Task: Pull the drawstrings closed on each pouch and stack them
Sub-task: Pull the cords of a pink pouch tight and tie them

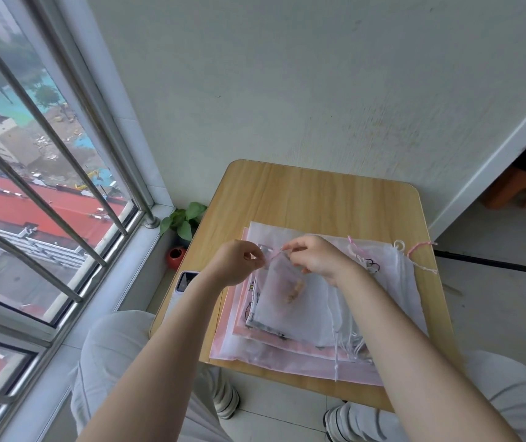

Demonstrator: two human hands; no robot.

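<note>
One small sheer pouch (290, 301) lies on top of a pile of pouches (287, 349) at the near half of the counter (303, 193). It is thin white mesh, rectangular, with a small pale orange thing showing through its cloth. Its mouth points away from the person, and one thin pink drawstring (277, 254) runs across that mouth between two hands.

The left hand (236, 264) has its grip nearly closed, thumb and forefinger pinching the left end of the string. The right hand (314, 256) pinches the right end with curled fingertips, its other fingers bent over the pouch's upper right corner.

The pile below holds several flat layers, some translucent white, some pink, one printed with small cartoon figures; an exact count cannot be made out. White cords (346, 342) trail off its near right edge, and pink knotted cords (421, 250) lie at its far right corner.

The counter is pale wood grain with rounded corners. One white phone (185, 283) sits at its left edge. Beyond that, on the floor, one small red pot (176, 257) holds a green-leaved plant (183, 220) beside the barred window (47, 173).
</note>
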